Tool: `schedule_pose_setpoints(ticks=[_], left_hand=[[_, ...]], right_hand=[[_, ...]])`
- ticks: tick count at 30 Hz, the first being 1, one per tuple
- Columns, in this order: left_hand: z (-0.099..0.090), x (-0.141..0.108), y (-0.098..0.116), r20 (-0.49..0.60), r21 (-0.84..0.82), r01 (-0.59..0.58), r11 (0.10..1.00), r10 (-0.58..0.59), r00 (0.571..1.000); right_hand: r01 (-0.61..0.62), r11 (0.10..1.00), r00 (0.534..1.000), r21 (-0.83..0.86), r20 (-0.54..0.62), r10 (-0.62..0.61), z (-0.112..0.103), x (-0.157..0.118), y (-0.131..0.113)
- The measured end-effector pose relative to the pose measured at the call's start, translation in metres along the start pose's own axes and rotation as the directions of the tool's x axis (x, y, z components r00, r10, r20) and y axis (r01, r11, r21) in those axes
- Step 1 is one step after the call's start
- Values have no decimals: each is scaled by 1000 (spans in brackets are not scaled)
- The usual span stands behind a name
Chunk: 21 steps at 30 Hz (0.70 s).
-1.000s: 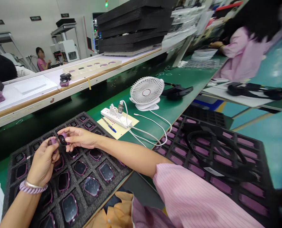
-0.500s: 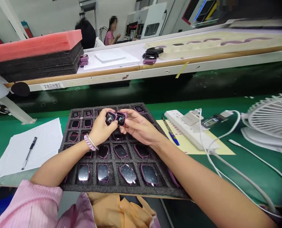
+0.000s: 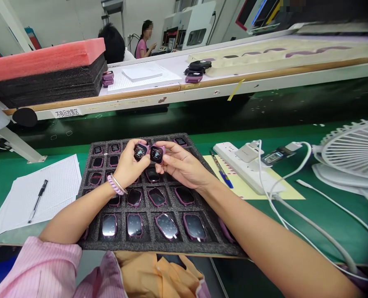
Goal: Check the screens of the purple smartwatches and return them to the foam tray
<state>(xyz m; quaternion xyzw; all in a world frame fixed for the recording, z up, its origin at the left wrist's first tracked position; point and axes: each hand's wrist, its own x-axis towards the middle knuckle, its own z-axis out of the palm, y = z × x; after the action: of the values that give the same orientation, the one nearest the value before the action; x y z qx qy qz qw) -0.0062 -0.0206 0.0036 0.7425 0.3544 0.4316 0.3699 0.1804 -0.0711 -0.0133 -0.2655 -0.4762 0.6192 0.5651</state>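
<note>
My left hand (image 3: 130,162) grips a purple-framed smartwatch body (image 3: 139,152) with a lit dial, its thumb along the lower edge. In my right hand (image 3: 180,164) is a second smartwatch body (image 3: 156,154), also lit, pinched between thumb and fingers. The two are side by side, screens facing me; I cannot tell whether they touch. Both hands are above a dark grey foam tray (image 3: 168,247) whose square pockets hold several more purple-framed watch bodies, such as a front-row one (image 3: 135,225) with a dark screen. My hands and forearms hide some pockets.
At left lie papers (image 3: 58,182) with a black pen (image 3: 38,200). To the right are a blue pen (image 3: 223,174), a white power strip (image 3: 240,165) with cables and a white fan (image 3: 354,153). Stacked foam (image 3: 47,70) stands on the shelf; people sit beyond it.
Both watches have moved slightly left and are a little farther apart, with their screens turned more toward me. Each hand keeps its hold.
</note>
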Motion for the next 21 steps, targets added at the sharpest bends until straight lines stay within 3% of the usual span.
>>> schedule_pose_setpoints(ticks=[21], left_hand=[[1,0,1,2,-2,-13,1000,13,1000]], right_hand=[[3,1000,1000,-9,10,-3,1,-1,-3]])
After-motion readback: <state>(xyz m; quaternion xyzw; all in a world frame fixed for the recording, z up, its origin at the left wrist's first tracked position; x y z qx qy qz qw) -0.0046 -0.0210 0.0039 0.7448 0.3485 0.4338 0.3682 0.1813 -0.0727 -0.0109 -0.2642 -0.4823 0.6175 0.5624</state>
